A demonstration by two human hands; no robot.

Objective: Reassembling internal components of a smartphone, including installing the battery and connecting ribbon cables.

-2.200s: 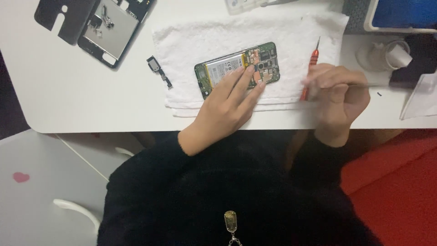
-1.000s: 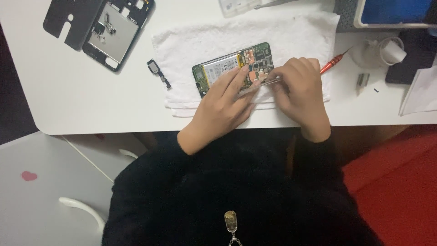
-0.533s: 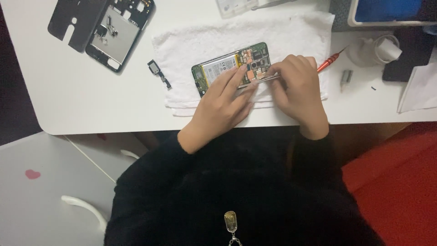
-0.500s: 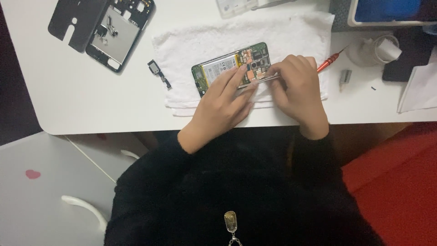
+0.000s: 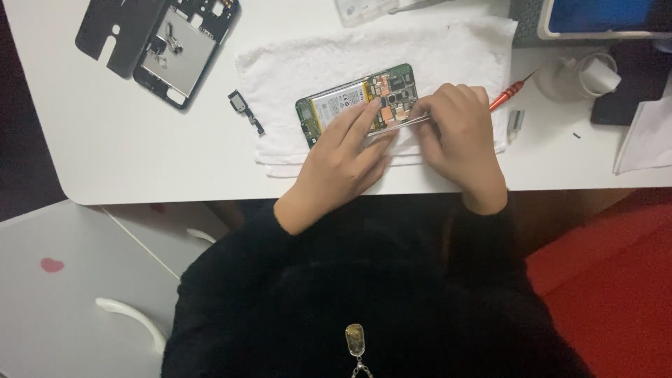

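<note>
Black fuzzy sleeves (image 5: pixel 364 280) fill the near edge of the view, and a small gold pendant (image 5: pixel 355 338) hangs at the chest. Both forearms reach forward over the rim of the white worktop (image 5: pixel 140 154). The left hand (image 5: pixel 343 157) lies flat with fingers spread, pressing on the near long side of the opened smartphone with its green circuit board and silver battery exposed (image 5: pixel 357 101); it grips nothing, only steadies the phone. The right hand (image 5: pixel 458 136) is curled, its fingertips pinched on thin silver metal tweezers (image 5: pixel 402 122) whose tips point left onto the circuit board end of the phone. The phone lies slightly tilted on a folded white terry towel (image 5: pixel 315 59), about in the towel's middle. Just behind the right hand, a red-handled screwdriver (image 5: pixel 507 94) rests across the right edge of the towel, and a small grey metal piece (image 5: pixel 516 120) lies on the worktop just beside it. Left of the towel sits a small black speaker module with a short tail (image 5: pixel 243 108). Farther off at the left, a black phone back frame with a silver plate (image 5: pixel 175 49) lies beside a separate black cover panel (image 5: pixel 112 31). At the far right stand a white round container (image 5: pixel 584 73) and a blue-screened tablet in a white frame (image 5: pixel 602 17).
</note>
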